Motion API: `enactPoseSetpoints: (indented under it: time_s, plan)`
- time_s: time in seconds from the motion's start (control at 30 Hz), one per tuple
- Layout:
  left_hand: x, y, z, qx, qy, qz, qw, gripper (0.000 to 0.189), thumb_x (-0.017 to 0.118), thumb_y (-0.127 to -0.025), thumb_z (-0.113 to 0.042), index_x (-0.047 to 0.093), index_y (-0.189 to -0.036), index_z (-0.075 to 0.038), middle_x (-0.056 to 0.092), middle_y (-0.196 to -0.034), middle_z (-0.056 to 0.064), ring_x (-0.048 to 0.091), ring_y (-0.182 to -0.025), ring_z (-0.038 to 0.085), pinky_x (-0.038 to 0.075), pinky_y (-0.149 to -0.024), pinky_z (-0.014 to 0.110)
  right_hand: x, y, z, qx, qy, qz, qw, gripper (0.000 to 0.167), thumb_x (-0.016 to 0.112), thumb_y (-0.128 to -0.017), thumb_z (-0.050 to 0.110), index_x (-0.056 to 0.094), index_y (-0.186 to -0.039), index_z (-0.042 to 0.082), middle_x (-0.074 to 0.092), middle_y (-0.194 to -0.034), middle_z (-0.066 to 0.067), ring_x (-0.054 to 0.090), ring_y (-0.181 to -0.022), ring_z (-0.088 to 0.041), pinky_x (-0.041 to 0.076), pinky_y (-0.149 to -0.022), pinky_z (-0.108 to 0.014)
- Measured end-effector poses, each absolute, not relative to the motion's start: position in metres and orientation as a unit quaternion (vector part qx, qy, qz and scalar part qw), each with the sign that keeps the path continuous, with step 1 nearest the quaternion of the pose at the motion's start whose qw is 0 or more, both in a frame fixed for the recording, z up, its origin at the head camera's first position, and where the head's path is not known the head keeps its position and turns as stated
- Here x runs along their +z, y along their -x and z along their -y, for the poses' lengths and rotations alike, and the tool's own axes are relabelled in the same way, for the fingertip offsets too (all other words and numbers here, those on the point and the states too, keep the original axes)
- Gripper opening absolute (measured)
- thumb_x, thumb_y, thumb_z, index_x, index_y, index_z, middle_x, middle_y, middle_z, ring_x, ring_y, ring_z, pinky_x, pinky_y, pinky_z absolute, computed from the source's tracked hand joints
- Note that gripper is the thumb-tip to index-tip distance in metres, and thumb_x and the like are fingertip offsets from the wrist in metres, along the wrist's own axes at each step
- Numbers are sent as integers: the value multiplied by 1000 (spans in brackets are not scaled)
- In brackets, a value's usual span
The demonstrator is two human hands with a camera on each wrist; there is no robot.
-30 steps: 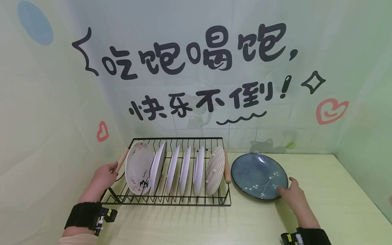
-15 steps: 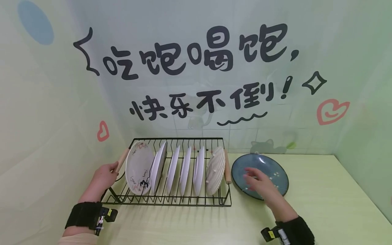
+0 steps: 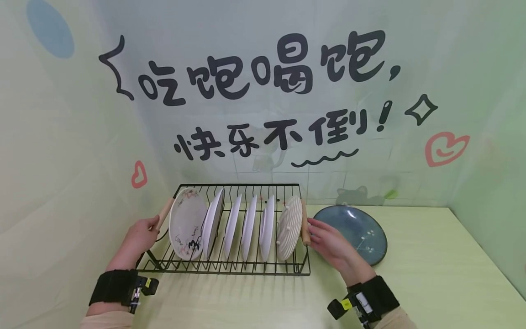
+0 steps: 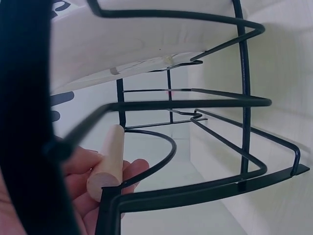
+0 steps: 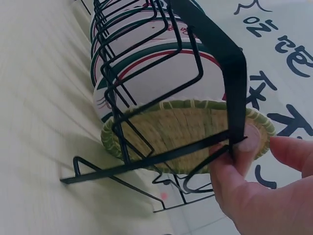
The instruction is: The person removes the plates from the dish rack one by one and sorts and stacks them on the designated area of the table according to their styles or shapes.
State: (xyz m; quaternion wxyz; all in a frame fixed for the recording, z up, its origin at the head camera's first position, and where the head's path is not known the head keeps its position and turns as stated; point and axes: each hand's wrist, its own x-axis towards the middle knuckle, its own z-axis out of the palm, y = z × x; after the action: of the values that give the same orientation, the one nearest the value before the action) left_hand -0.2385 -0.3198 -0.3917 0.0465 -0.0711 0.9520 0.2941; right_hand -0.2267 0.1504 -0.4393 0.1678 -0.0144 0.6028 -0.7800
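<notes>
A black wire dish rack [image 3: 238, 184] stands on the table with several dishes upright in its slots. My left hand [image 3: 141, 236] grips the rack's left wooden handle [image 4: 114, 152], fingers wrapped round it in the left wrist view. At the other end, my right hand [image 3: 334, 246] has its fingers round the right wooden handle [image 3: 306, 228]; the thumb [image 5: 288, 149] lies slightly off it. A flower-patterned white plate [image 3: 186, 226] leans at the left. White plates [image 3: 232, 228] fill the middle, and a shallow woven basket [image 5: 171, 134] stands rightmost.
A large blue plate [image 3: 363, 228] with white blossoms lies flat right of the rack, partly behind my right hand. Printed cloth walls [image 3: 411, 178] enclose the pale table [image 3: 444, 260] at the back and both sides.
My right hand has left the blue plate, passed over it leftward, and reached the rack's right handle. My left hand has stayed on its handle; rack and dishes look unmoved.
</notes>
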Motion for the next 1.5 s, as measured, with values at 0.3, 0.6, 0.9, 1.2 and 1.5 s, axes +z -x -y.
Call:
enactPoseSetpoints:
  time_s: [0.3,0.6,0.9,1.2,1.5]
  plan:
    - [-396,240,320,297,66,-951,53,55,45,-99,-11,22,-146,4,47,-123,33,48,-84,31,38,-65,33,-445,231,-148,-787,4,-596,160,54,46,-98,7,24,-143,-12,60,-107,-5,62,-90,-6,50,-79,-17]
    - [-396,240,319,287,53,-955,44,54,44,-98,-10,23,-145,6,43,-130,37,50,-93,37,42,-69,36,-443,230,-150,-783,5,-603,154,55,47,-98,8,25,-143,-12,62,-102,-2,65,-88,-6,52,-77,-17]
    - [-398,235,325,283,46,-958,30,52,42,-97,-6,24,-144,8,47,-120,35,43,-70,26,37,-56,31,-445,235,-144,-780,2,-606,159,54,49,-97,8,28,-142,-12,64,-99,-1,64,-84,-5,52,-73,-17]
    - [-398,239,322,285,53,-957,27,52,42,-98,-8,24,-144,7,47,-119,37,45,-73,28,37,-57,30,-444,237,-144,-777,-30,-612,144,50,50,-96,7,34,-141,-9,64,-100,-4,64,-82,-7,52,-70,-18]
    - [-391,238,310,317,65,-946,15,51,34,-103,-19,24,-144,10,45,-122,37,48,-79,32,41,-60,33,-443,237,-146,-777,-19,-612,150,52,50,-96,7,32,-141,-10,64,-99,-2,65,-82,-7,53,-72,-18]
